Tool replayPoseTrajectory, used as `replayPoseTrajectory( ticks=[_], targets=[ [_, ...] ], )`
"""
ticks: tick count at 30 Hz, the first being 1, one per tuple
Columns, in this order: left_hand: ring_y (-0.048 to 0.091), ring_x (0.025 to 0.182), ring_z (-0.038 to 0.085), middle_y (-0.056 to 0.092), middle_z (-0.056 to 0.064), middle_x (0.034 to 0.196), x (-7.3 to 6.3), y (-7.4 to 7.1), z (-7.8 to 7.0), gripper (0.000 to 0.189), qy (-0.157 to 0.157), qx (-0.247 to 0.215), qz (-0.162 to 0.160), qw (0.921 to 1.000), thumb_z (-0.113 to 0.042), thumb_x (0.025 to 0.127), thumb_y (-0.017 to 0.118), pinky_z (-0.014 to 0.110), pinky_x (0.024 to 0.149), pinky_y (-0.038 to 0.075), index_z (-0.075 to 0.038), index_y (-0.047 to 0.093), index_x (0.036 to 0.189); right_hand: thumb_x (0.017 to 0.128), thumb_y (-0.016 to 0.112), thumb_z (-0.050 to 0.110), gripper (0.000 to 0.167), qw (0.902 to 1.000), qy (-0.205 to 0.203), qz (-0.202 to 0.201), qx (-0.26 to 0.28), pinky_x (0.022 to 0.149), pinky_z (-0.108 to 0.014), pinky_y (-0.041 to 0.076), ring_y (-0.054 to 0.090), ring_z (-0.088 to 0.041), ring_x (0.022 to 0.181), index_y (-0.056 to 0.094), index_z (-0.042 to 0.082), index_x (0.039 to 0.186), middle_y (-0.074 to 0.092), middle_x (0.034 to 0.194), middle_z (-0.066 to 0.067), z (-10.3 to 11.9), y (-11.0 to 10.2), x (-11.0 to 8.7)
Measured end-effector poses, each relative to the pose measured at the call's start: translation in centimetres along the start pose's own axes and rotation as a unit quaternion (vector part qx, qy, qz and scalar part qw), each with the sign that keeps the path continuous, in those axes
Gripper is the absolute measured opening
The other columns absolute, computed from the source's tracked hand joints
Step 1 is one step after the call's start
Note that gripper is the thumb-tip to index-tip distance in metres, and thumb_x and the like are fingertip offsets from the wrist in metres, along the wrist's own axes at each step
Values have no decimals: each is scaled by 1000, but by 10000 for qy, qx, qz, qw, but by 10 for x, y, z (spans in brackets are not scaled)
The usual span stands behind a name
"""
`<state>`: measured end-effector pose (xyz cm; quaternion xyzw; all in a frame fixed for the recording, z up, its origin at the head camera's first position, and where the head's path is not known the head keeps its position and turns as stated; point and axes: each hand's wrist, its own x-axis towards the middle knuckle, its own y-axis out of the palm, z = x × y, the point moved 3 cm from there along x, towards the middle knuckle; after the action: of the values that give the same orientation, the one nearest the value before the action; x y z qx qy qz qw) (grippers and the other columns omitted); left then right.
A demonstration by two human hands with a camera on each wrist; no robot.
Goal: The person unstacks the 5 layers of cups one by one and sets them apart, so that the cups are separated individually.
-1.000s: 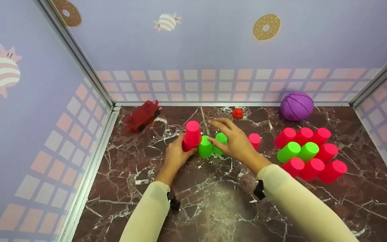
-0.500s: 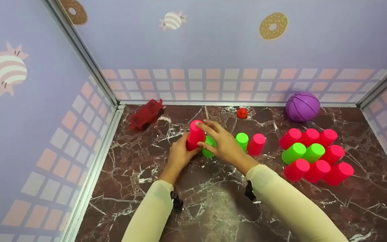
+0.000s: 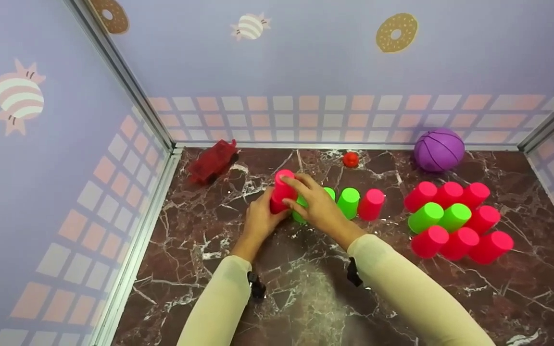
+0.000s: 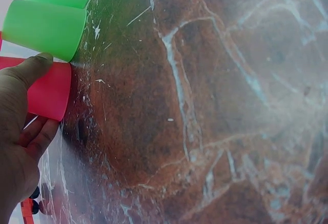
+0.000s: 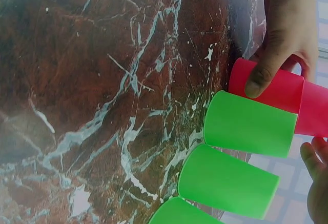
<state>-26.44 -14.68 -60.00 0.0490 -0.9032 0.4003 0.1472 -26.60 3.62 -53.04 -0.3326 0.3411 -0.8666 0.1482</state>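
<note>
In the head view, two pink cups stand upside down, one on top of the other, at the left end of a row. My left hand (image 3: 261, 218) grips the lower pink cup (image 5: 271, 83), its thumb lying along the near side. From the right, my right hand (image 3: 322, 206) reaches round the upper pink cup (image 3: 284, 179), fingers bent at its top and side. Right beside the lower cup stands a green cup (image 5: 251, 124), partly hidden by the right hand in the head view. A second green cup (image 5: 228, 180) and a third green cup (image 3: 349, 203) follow.
A pink cup (image 3: 372, 204) ends the row. Farther right is a block of several pink cups (image 3: 491, 247) and two green cups (image 3: 426, 217). Along the back wall lie a dark red toy (image 3: 213, 161), a small red object (image 3: 350, 159) and a purple ball (image 3: 439, 150).
My right hand has moved left from the green cups to the upper pink cup, uncovering the third green cup. My left hand keeps its grip. The head view has shifted slightly.
</note>
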Motion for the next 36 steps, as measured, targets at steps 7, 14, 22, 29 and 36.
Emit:
replayPoseTrajectory(
  ticks=[7, 14, 22, 29, 36],
  targets=[
    [81, 106, 46, 83, 20, 117, 0, 4, -3, 59, -35, 25, 38, 10000, -35, 87, 95, 63, 89, 64, -14, 66, 134, 102, 81, 23, 54, 9995, 300, -79, -32, 105, -56, 63, 74, -43, 120, 62, 13, 152, 62, 144, -23, -2, 5, 0],
    [81, 102, 45, 83, 21, 113, 2, 6, -7, 60, 153, 98, -54, 9998, -36, 86, 95, 63, 85, 64, -12, 65, 133, 104, 78, 23, 48, 9989, 383, -262, 0, 97, -51, 66, 75, -38, 111, 64, 13, 148, 62, 139, -20, -3, 5, 1],
    [80, 109, 44, 82, 18, 122, 2, 7, -5, 61, -148, -24, 209, 9997, -29, 86, 95, 62, 92, 64, -17, 65, 137, 103, 79, 24, 47, 9977, 315, -580, -141, 93, -50, 66, 75, -35, 107, 65, 11, 146, 64, 138, -20, -7, -10, -8],
    [79, 114, 44, 82, 17, 124, 1, 2, 1, 61, -361, -21, 222, 9991, -31, 86, 96, 62, 96, 63, -20, 65, 137, 101, 82, 21, 48, 9965, 62, -740, -376, 94, -51, 66, 75, -38, 108, 65, 7, 144, 65, 134, -22, -14, -35, -19],
    [79, 113, 43, 82, 17, 122, 1, 3, 2, 60, -398, -76, 215, 9989, -30, 85, 97, 62, 96, 62, -19, 65, 135, 100, 84, 20, 48, 9940, -28, -887, -632, 86, -50, 68, 77, -38, 101, 65, 8, 142, 66, 133, -21, -24, -65, -45]
  ],
)
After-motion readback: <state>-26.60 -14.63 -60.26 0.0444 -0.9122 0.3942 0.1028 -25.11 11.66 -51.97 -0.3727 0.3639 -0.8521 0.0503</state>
